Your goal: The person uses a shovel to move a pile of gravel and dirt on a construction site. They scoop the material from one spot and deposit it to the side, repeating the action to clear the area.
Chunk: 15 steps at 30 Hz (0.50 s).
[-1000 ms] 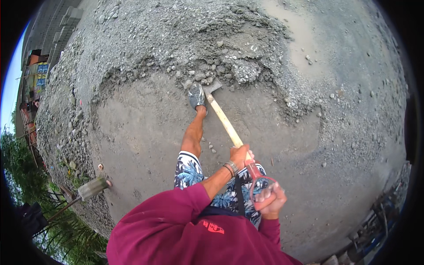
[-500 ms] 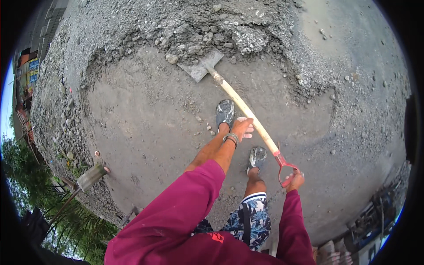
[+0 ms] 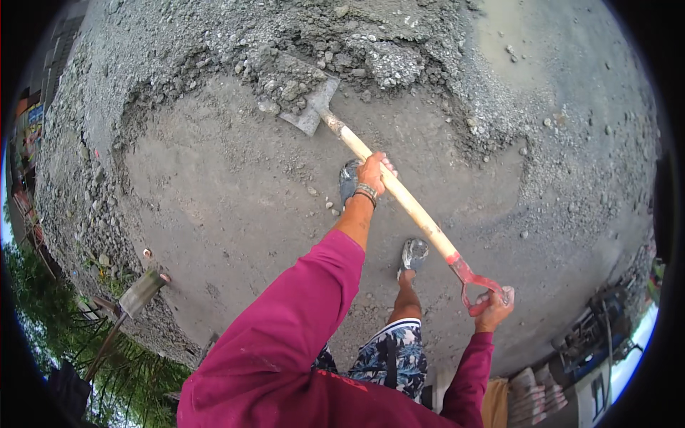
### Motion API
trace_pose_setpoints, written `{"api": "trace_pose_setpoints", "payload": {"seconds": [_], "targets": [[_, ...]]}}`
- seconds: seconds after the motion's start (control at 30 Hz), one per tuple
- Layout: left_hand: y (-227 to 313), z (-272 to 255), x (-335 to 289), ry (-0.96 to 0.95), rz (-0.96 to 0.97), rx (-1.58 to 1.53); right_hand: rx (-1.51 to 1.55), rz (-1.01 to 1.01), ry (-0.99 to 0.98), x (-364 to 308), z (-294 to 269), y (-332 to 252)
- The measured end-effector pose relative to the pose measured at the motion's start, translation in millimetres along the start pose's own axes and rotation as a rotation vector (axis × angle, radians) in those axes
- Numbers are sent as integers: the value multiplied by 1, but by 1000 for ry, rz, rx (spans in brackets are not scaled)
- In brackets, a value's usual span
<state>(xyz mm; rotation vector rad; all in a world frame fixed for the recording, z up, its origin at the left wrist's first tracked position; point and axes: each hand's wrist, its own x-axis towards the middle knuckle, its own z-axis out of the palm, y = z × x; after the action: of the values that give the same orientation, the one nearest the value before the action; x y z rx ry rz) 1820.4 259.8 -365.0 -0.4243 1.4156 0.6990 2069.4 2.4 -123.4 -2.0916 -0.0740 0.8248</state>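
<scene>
A shovel (image 3: 407,200) with a pale wooden shaft and a red D-shaped grip slants across the ground. Its flat metal blade carries a heap of wet grey gravel (image 3: 291,80) at the edge of the dug bank. My left hand (image 3: 374,173) is closed round the shaft, not far below the blade. At the near right end, my right hand (image 3: 495,308) is wrapped round the crossbar of the red grip. Both sleeves are maroon, and a bracelet circles my left wrist.
Loose gravel (image 3: 399,60) banks up ahead and along the left. A muddy puddle (image 3: 514,43) lies at the far right. Beside my left stands a weathered post-like block (image 3: 141,292) with a rod. Stacked sacks (image 3: 531,396) sit at the lower right. My shoes (image 3: 414,254) rest on packed grey ground.
My left hand has slid up the shaft and closed round it. Gravel now lies on the blade, which has moved slightly left. The red grip and my right hand have shifted right and nearer.
</scene>
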Motion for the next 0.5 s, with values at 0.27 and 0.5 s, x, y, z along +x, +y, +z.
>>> {"api": "trace_pose_setpoints", "payload": {"seconds": [0.27,0.5], "targets": [[-24,-47,-111,-130,97,-377,-269,-424,-301,46,-80,-70],[-91,-245,-279,52,439,-472,-318,-929,-935,-22,-100,-134]]}}
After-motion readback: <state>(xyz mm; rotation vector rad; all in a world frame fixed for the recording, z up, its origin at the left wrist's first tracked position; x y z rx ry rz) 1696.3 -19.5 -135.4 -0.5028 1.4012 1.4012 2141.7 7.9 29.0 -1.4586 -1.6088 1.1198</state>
